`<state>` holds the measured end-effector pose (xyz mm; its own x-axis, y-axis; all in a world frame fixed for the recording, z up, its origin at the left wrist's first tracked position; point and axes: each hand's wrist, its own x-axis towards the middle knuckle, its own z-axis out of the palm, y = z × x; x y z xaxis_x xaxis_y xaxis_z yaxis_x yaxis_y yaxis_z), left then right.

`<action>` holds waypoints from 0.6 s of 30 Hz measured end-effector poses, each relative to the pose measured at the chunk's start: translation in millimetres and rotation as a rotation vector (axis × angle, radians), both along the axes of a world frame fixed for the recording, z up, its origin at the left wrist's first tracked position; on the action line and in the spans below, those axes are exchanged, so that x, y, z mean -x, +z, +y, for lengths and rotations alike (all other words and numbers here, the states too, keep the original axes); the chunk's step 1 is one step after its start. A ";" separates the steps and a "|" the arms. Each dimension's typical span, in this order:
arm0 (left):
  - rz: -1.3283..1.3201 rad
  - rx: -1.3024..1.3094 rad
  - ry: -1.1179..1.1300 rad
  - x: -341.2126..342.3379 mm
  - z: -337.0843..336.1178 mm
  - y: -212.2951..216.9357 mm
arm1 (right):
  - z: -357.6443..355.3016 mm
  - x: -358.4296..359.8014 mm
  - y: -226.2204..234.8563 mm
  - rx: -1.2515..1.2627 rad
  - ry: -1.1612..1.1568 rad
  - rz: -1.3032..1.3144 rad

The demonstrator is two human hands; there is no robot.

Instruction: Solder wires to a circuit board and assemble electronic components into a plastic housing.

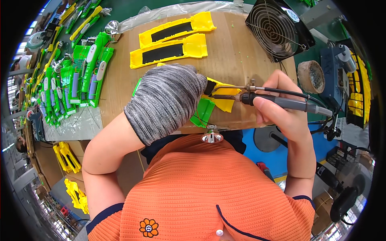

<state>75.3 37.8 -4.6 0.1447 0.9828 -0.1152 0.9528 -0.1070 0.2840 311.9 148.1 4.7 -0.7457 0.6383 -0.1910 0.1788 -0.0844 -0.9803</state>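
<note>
My left hand [167, 98], in a grey striped knit glove, is curled over a green plastic lamp casing [204, 112]; the fingertips are mostly hidden behind the knuckles. A silver cup-shaped reflector [212, 135] hangs by thin wires at the table's near edge. Beside the glove a yellow plastic shell [224, 98] lies partly under a soldering iron [283, 103]. Bare, my right hand [277, 96] grips that iron by its grey handle, with a thin metal feed tube running above it. The iron's tip points left, close to the glove; whether it touches anything cannot be made out.
Two yellow shells with black strips [163, 54] lie across the tabletop's far side. Several green casings [90, 72] with wires are stacked at left. A black metal-grille fan [277, 34] stands far right, near a round crusted pot [311, 77] and a solder spool [346, 58].
</note>
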 end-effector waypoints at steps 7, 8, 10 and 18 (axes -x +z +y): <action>-0.009 0.030 0.014 -0.8 1.9 -1.1 | 0.0 2.2 -0.7 0.005 -0.017 -0.029; -0.004 0.012 0.019 -1.7 2.0 0.0 | 0.5 1.8 -1.3 -0.005 -0.012 -0.024; 0.001 -0.007 0.024 -1.7 1.2 0.6 | 0.0 1.9 -0.1 -0.016 -0.008 -0.020; -0.024 0.013 0.009 -1.7 3.0 0.5 | 0.2 0.4 -4.0 -0.038 -0.003 0.002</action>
